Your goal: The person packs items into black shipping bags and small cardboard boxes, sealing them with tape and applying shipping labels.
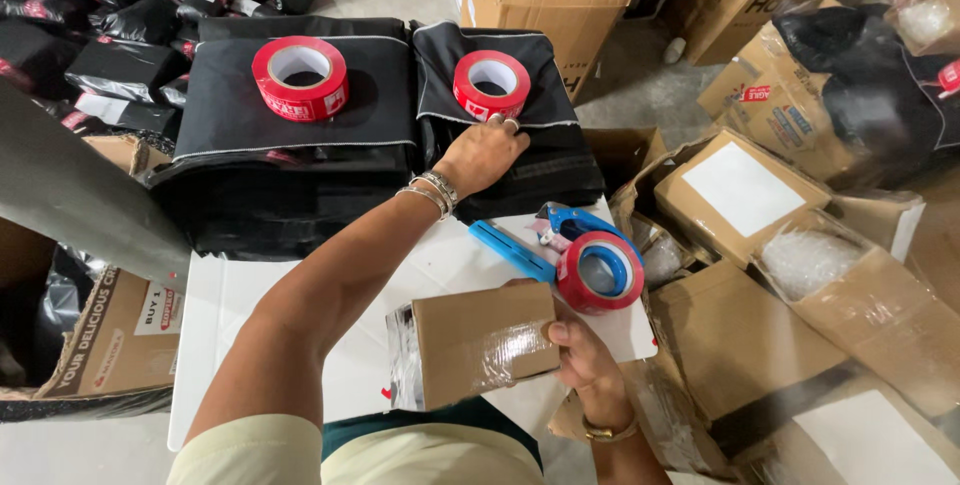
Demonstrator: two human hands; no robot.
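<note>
Cardboard box, small and brown, is being held against the near edge of the white table by the right hand, whose fingers are being kept closed around its right end. Clear film or tape is being shown across the box's top and left end, so sealing is judged to be at least partly done; whether every seam is closed cannot be told. The left hand is being extended forward to a stack of folded black fabric, with its fingers curled at the base of the right-hand red tape roll; whether the roll is being gripped or only touched cannot be told. A second red tape roll is being left untouched on the same stack. A blue tape dispenser, loaded with a red roll, is being left idle on the table just beyond the box.
</note>
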